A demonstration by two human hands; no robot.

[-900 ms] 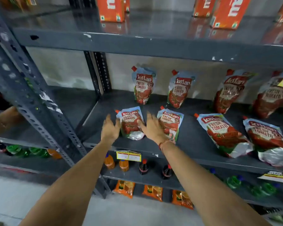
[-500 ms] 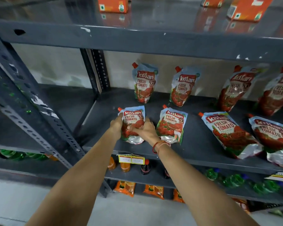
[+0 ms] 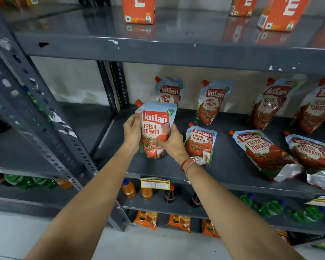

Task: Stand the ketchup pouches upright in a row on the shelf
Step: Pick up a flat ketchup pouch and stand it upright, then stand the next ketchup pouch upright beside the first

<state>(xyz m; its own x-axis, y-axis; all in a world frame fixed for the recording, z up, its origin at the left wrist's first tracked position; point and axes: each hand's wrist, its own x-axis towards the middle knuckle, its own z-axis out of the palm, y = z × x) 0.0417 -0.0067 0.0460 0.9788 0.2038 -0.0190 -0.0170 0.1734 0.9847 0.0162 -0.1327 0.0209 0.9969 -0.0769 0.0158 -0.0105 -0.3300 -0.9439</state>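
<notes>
I hold one ketchup pouch (image 3: 155, 126) upright above the front left of the grey shelf (image 3: 229, 166), red spout at its top left. My left hand (image 3: 132, 131) grips its left edge and my right hand (image 3: 170, 142) wraps its lower right side. Several pouches stand leaning against the back wall, the nearest two being one (image 3: 170, 91) just behind the held pouch and another (image 3: 211, 102) to its right. Three more lie flat along the front: one (image 3: 200, 144) beside my right hand, one (image 3: 263, 152) further right, one (image 3: 313, 158) at the right edge.
A perforated grey upright (image 3: 45, 132) slants down at the left. Orange cartons (image 3: 139, 10) stand on the shelf above. A yellow price tag (image 3: 155, 183) hangs on the shelf's front lip, with drink bottles (image 3: 146, 192) below and orange packets (image 3: 146, 219) lower down.
Both hands closed on the leftmost flat pouch and lifted it off the shelf, tipping it upright. The other pouches have not moved.
</notes>
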